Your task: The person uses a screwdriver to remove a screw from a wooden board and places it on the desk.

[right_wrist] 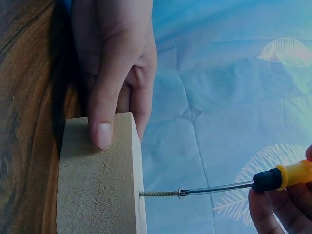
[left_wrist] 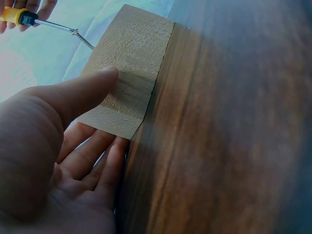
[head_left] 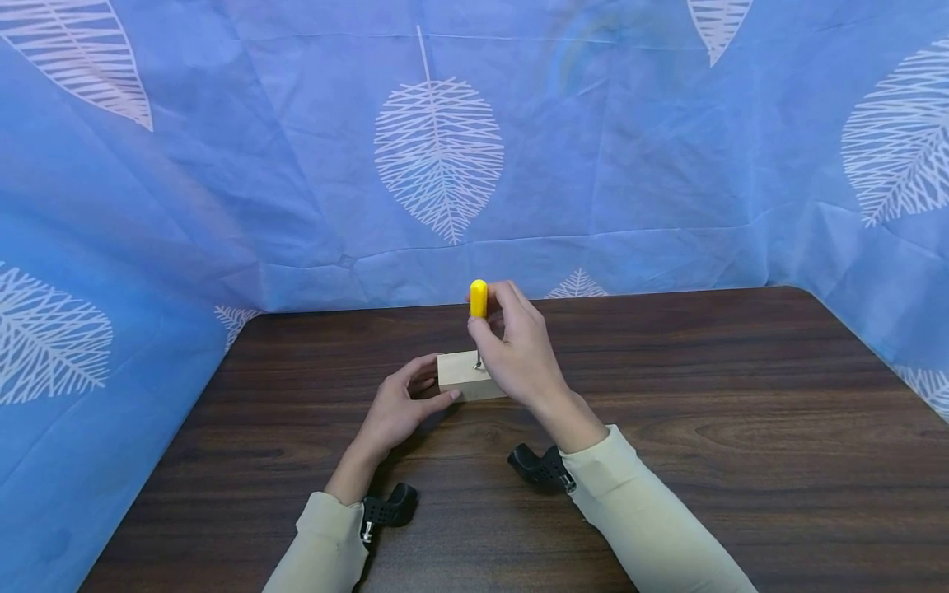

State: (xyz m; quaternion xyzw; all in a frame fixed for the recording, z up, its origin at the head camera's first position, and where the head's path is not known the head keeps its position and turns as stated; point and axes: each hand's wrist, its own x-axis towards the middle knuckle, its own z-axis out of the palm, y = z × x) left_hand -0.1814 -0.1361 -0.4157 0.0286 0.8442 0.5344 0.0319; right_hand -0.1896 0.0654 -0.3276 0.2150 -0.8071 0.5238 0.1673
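Note:
A pale wooden block (head_left: 461,380) lies on the table, its left end held by my left hand (head_left: 391,410). The thumb presses on the near face, and the other fingers are around the end and far side, partly hidden. A threaded screw (right_wrist: 161,194) stands in the block's upper face, with much of its thread exposed. My right hand (head_left: 523,350) holds a screwdriver (head_left: 478,298) with a yellow handle and black collar, pinched between thumb and fingers. The screwdriver is upright over the block, its metal shaft (right_wrist: 219,187) meeting the screw head in the right wrist view.
The dark wood-grain table (head_left: 689,395) extends on both sides of the block. Behind it hangs a blue cloth (head_left: 311,148) with white leaf prints, which also covers the left and right sides. Black wrist-worn devices (head_left: 393,506) sit at both cream sleeves.

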